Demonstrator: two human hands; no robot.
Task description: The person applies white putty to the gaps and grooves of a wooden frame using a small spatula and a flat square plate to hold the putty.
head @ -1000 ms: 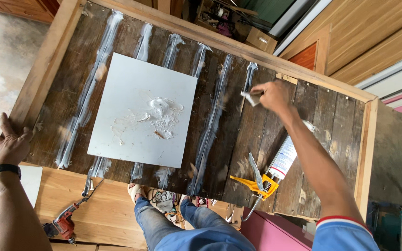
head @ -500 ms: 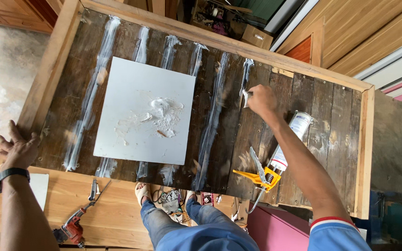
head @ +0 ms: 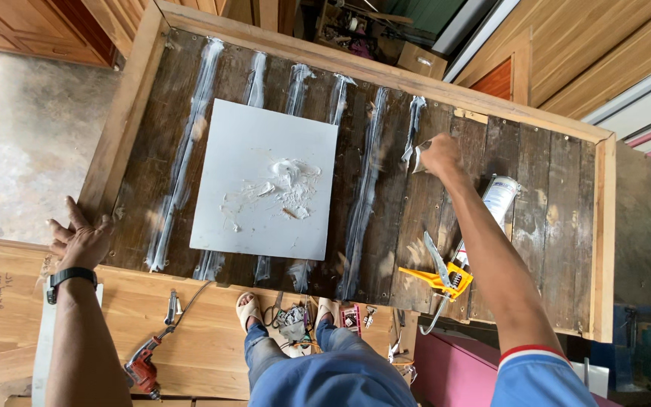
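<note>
My right hand (head: 438, 154) is shut on a small flat scraper (head: 420, 157) whose blade touches a white filler streak (head: 414, 120) in a seam of the dark plank panel (head: 544, 196). My left hand (head: 80, 237) rests flat, fingers spread, on the panel's light wooden frame (head: 126, 113) at its left corner; a dark watch is on that wrist. A grey square tile (head: 265, 181) with a lump of white filler (head: 288, 177) on it lies in the middle of the panel. A caulking gun (head: 465, 249) with a yellow handle lies under my right forearm.
White filler streaks run along several plank seams. A red drill (head: 143, 369) and small tools lie on the light wooden boards (head: 205, 339) near my sandalled feet (head: 249, 309). Concrete floor (head: 16, 136) is at the left, timber panels at upper right.
My right hand with the scraper has slid left and slightly toward the far edge along the seam. The view has shifted a little; my left hand stays on the frame corner.
</note>
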